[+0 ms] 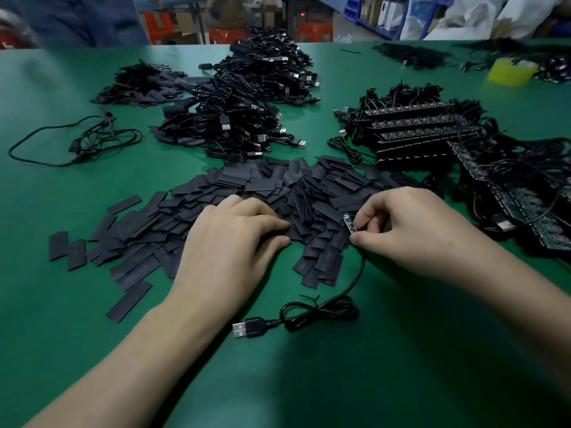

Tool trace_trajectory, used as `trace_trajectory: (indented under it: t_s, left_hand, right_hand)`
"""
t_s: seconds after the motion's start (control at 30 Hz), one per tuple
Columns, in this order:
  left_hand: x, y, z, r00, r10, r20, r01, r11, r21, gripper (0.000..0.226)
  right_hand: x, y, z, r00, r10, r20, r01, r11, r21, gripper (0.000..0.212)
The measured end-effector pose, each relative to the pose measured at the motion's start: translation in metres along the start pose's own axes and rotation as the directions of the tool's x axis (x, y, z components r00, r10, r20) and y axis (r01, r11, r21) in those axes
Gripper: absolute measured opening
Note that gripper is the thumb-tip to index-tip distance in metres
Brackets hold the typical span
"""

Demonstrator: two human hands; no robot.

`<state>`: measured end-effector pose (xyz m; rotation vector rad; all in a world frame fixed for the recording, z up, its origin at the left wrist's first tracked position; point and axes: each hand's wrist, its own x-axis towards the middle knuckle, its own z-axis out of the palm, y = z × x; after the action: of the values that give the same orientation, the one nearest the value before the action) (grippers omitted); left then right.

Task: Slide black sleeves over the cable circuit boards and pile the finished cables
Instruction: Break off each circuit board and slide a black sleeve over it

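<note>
On a green tabletop (77,319), the right hand (411,230) pinches a cable's (355,279) bare circuit board (348,222) in its fingers above a spread of black sleeves (309,186). The left hand (228,242) curls its fingers onto the spread; whether they hold one is unclear. Likely next: pick one sleeve and align its mouth.

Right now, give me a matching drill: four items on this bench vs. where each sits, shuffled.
1 circuit board
2 USB plug
3 yellow tape roll
4 left hand

A far back right of the table
B on the sleeve pile
C pinched in the right hand
D on the table, near edge

Pairs: 1-C, 2-D, 3-A, 4-B
</note>
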<state>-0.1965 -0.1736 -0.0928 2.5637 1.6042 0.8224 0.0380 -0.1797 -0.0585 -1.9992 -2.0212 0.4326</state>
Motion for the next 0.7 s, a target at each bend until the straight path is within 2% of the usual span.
trace_trajectory:
  t_s: [0.13,0.23,0.27,0.37,0.47,0.53,0.7]
  left_hand:
    - [0.000,-0.001,0.000,0.999,-0.033,0.007,0.033,0.998,-0.061,0.017]
    - [0.000,-0.004,0.000,0.994,-0.081,0.070,0.092,0.981,-0.168,0.023]
    - [0.000,-0.006,0.000,0.992,-0.087,0.087,0.101,0.978,-0.182,0.024]
    - [0.001,-0.009,0.000,0.988,-0.100,0.118,0.121,0.974,-0.193,0.029]
    - [0.001,-0.011,0.001,0.983,-0.116,0.141,0.144,0.967,-0.209,0.031]
    - [0.001,-0.012,0.001,0.984,-0.116,0.139,0.142,0.971,-0.192,0.031]
    - [0.000,-0.012,0.001,0.986,-0.120,0.120,0.142,0.970,-0.198,0.022]
  right_hand:
    - [0.002,0.003,0.001,0.999,0.021,-0.035,-0.015,0.983,0.184,0.012]
    - [0.002,0.000,-0.004,0.999,-0.010,-0.053,0.031,0.908,0.418,0.015]
    - [0.002,-0.003,-0.006,0.998,-0.044,-0.037,0.057,0.851,0.522,0.017]
    - [0.005,-0.008,-0.023,0.989,-0.145,-0.023,0.102,0.564,0.819,0.021]
    - [0.015,-0.006,-0.054,0.966,-0.243,-0.084,0.178,0.395,0.901,0.019]
    - [0.023,-0.004,-0.073,0.946,-0.307,-0.101,0.221,0.388,0.895,0.014]
    - [0.019,-0.002,-0.096,0.916,-0.386,-0.111,0.341,0.602,0.722,0.040]
